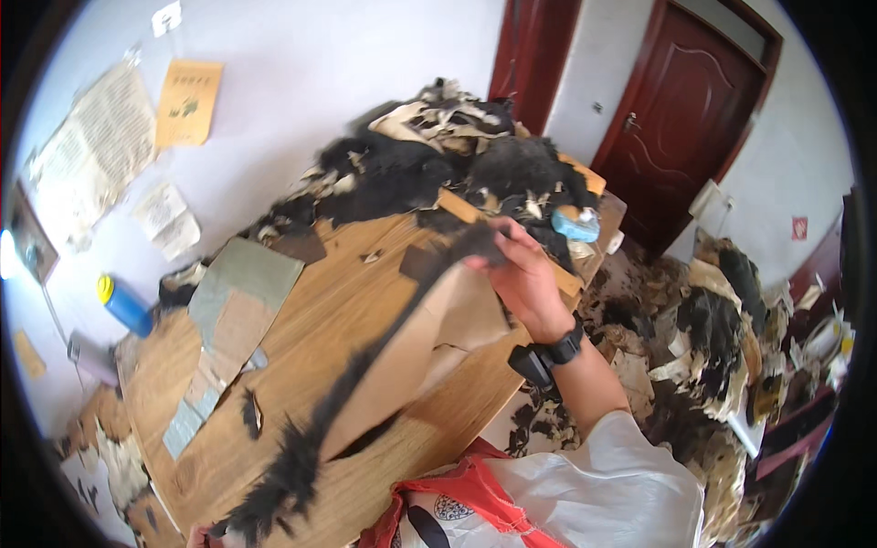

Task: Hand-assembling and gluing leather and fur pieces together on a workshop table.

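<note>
At the near left corner of the table (338,288), only a sliver of your left hand (199,537) shows, beside the near end of the fur piece (388,393); you cannot tell from this how its fingers are closed. The piece slants up and away to your right hand (530,283), above the table near its front edge, black fur along the left side and smooth tan underside turned toward you. Your right thumb and fingers pinch its far end, so nearly all of it lies left of and nearer than that hand. Left of it, toward the table's left edge, lies a small dark scrap (251,413); beyond, near the back edge, a grey and brown flat template (239,306). A heap of black and cream hides (393,173) covers the far right end.
</note>
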`<state>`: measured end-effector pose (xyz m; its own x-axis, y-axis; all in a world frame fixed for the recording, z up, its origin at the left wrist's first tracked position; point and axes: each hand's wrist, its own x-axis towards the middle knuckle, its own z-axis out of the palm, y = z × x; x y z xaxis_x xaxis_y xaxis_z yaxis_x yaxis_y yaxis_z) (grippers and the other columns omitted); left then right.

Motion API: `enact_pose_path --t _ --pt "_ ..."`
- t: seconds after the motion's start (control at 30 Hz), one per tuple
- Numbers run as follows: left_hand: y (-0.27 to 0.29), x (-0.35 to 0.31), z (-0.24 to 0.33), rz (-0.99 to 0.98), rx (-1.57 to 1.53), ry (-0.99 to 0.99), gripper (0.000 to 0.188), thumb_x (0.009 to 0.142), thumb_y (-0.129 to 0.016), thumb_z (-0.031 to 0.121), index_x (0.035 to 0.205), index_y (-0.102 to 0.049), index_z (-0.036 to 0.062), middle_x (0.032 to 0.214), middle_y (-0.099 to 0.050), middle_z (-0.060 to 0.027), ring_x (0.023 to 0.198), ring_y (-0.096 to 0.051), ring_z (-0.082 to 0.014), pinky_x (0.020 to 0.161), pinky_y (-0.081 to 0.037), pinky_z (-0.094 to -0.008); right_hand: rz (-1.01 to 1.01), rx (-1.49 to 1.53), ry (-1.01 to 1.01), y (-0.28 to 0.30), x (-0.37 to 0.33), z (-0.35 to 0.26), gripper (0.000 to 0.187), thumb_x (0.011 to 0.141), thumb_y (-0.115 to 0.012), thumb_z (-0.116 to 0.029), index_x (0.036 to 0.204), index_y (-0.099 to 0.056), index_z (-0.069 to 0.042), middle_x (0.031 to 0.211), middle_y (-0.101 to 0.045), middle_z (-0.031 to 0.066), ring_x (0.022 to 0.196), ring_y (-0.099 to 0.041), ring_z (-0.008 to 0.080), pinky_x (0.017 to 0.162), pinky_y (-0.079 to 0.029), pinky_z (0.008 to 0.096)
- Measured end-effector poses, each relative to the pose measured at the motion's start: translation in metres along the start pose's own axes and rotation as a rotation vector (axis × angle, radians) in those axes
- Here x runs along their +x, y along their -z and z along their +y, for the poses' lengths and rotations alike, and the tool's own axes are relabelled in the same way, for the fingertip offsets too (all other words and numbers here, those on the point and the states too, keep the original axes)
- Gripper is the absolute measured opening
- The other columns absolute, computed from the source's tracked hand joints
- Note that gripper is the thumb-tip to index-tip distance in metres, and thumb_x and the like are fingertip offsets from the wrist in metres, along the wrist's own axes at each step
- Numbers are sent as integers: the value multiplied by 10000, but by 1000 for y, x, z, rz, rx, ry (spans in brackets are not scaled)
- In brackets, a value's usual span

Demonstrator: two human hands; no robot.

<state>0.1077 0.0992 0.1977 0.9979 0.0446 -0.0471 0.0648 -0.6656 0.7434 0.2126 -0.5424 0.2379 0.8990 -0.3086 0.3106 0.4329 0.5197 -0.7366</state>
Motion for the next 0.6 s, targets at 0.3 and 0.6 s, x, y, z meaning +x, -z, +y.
enact_pose_path --t 0.3,0.6 --pt "-81 72 6 -327 -153 79 367 1008 -623 237 1196 -661 -77 1070 -706 -174 990 -626 -256 908 -475 -387 63 -1171 -251 108 23 84 508 972 -649 -264 1393 -486 -31 1257 -649 180 1137 -659 308 961 -528 391" --pt "-108 77 3 -325 -37 88 366 994 -634 226 1181 -657 -88 1035 -693 -146 933 -607 -224 846 -486 -369 208 -1788 -378 104 -63 121 710 791 -790 -462 1271 -538 -2 1200 -620 229 1142 -613 406 910 -518 499"
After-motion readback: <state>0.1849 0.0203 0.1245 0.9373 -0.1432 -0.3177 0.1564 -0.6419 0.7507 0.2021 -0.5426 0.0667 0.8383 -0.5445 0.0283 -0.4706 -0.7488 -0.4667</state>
